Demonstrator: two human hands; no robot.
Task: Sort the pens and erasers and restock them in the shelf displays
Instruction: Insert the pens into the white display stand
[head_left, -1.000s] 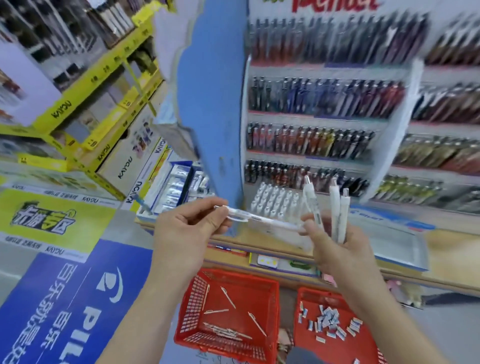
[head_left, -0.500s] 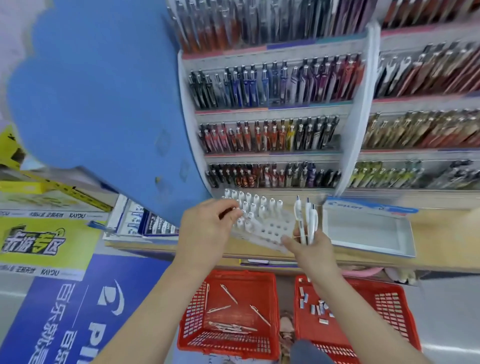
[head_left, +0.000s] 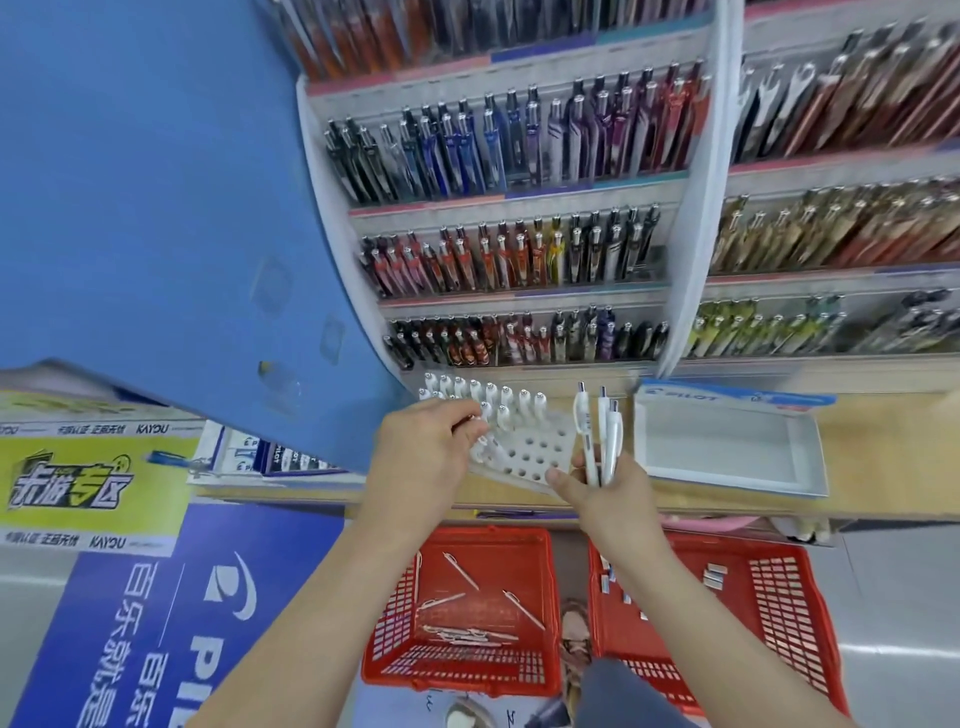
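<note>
Biggest thing in view is the blue panel (head_left: 156, 208) sloping up and away to the left of the white pen rack (head_left: 540, 452). Directly behind the rack goes the shelf display (head_left: 519, 249), tier after tier of dark and coloured pens standing up. The rack itself sits on the wooden surface (head_left: 883, 441), which runs off to its right. Below the rack, down on the floor, are two red baskets. The left basket (head_left: 462, 675) has a handful of loose pens (head_left: 460, 569) lying any which way, and the right basket (head_left: 779, 577) has small erasers (head_left: 714, 577) scattered in it. Just right of the rack is a shallow white Pilot tray (head_left: 727, 467). The rack's back rows are filled with white capped pens (head_left: 506, 397), and the holes nearer the front are open. The left hand (head_left: 421, 457) is at the rack's left edge, fingers curled in and pinching a single pen (head_left: 482, 446), though I can't tell whether its tip is in a hole. The right hand (head_left: 608, 493) is at the rack's front right corner, fingers wrapped round three white pens (head_left: 597, 431) held upright, thumb lying against the rack's front edge.
</note>
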